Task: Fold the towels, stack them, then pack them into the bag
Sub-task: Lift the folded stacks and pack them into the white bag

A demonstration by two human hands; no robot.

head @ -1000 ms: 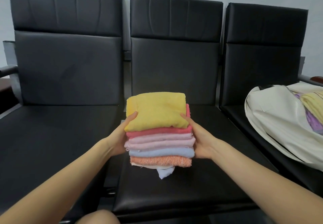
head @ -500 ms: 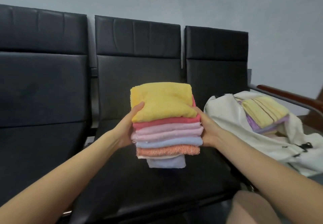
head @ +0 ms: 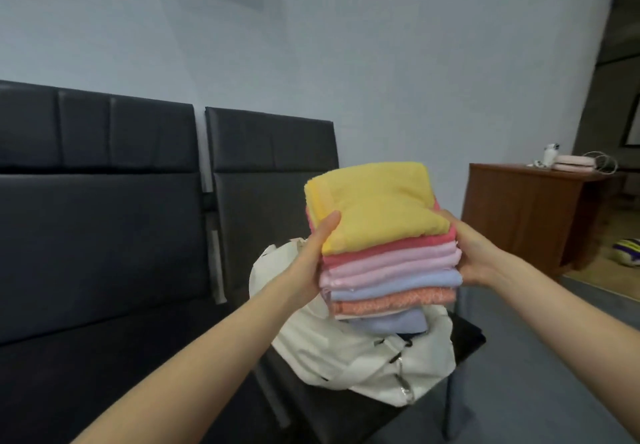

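Left hand [head: 310, 263] and right hand [head: 476, 256] grip the stack of folded towels [head: 384, 246] from either side, above the white bag [head: 349, 357] on the black seat [head: 464, 336]

Both hands are occupied: left hand [head: 313, 263] and right hand [head: 476, 256] are gripping the towel stack [head: 384, 242] at centre frame, above the white bag [head: 349, 350]. The stack is blocking the view of the bag's mouth; access from above cannot be judged. Black seat backs [head: 104, 218] are closing off the left of the frame. Open air is lying above the stack. Grey floor [head: 540, 357] is lying open at lower right. A wooden cabinet [head: 519, 215] is standing at right, well apart.
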